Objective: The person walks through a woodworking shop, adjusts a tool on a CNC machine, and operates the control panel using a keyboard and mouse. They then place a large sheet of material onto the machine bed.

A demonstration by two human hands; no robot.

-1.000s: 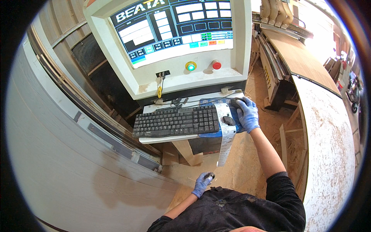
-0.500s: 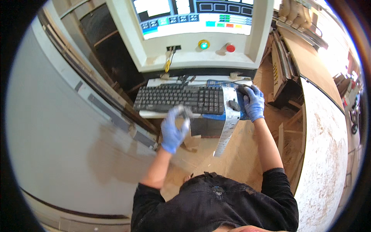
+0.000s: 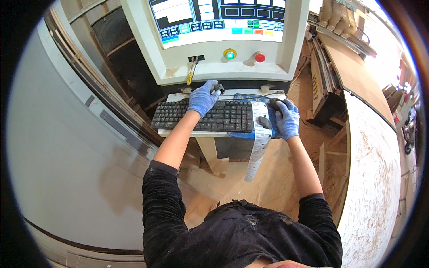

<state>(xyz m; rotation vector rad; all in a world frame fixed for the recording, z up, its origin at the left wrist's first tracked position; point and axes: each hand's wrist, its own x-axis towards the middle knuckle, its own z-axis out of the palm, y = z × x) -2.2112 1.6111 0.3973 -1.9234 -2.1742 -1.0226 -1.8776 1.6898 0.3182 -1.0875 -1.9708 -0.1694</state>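
Note:
My left hand [image 3: 203,98], in a blue-and-white glove, reaches over the middle of a black keyboard [image 3: 228,117] to its back edge. Its fingers are closed on a small dark object [image 3: 218,88] whose kind I cannot make out. On the right, my gloved right hand [image 3: 288,119] rests over a dark computer mouse [image 3: 274,104] on a blue mouse pad [image 3: 237,97]. Between keyboard and right hand lies a long white strip of printed labels [image 3: 258,154], hanging over the shelf's front edge. A small dark rounded object [image 3: 264,122] sits on the strip.
A lit screen [image 3: 214,22] in a pale cabinet stands ahead, with a green lit button [image 3: 230,54] and a red button [image 3: 259,56] below. To the left is a large grey panel [image 3: 80,156]; to the right, a worn white board [image 3: 373,165].
My left hand has moved forward from the keyboard's front edge to its back edge, the small dark object at its fingers. The right hand stays on the mouse. The view has shifted slightly.

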